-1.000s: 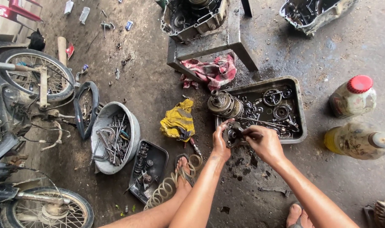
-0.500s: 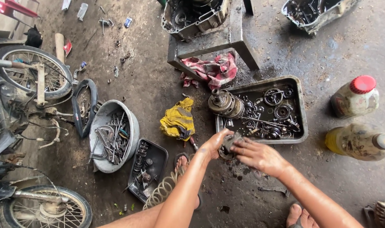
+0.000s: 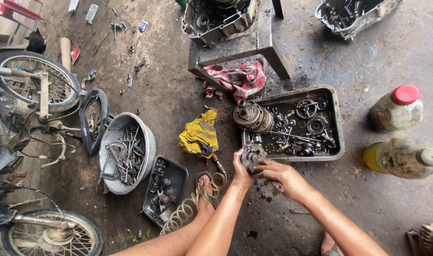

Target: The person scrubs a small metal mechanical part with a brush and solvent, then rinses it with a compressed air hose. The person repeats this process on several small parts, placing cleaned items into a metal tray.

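Gear part: a round, greasy metal gear part (image 3: 252, 155) was held above the oily floor (image 3: 377, 199), just near of the parts tray's near left corner.
Left hand: the left hand (image 3: 241, 169) came up from below, forearm stretched away from the body, palm cupping the gear part's left side; thumb and fingers were clamped round its rim.
Right hand: the right hand (image 3: 279, 173) lay just right of and below the gear part, wrist bent inward, fingers curled together against its lower right edge; whether they truly gripped it could not be told.
Parts tray: a rectangular metal tray (image 3: 339, 124) sat just beyond the hands, full of gears, rings and small pieces.
Clutch drum: a round clutch drum (image 3: 250, 116) leaned on the tray's far left corner.
Yellow rag: a crumpled yellow rag (image 3: 200, 134) lay left of the hands.
Small tray: a dark small tray (image 3: 178, 173) of bits stood near left, beside a coiled hose (image 3: 188, 212).
Basin: a round basin (image 3: 148, 142) of tools lay further left.
Bottles: two grimy bottles (image 3: 400, 135) stood far right.
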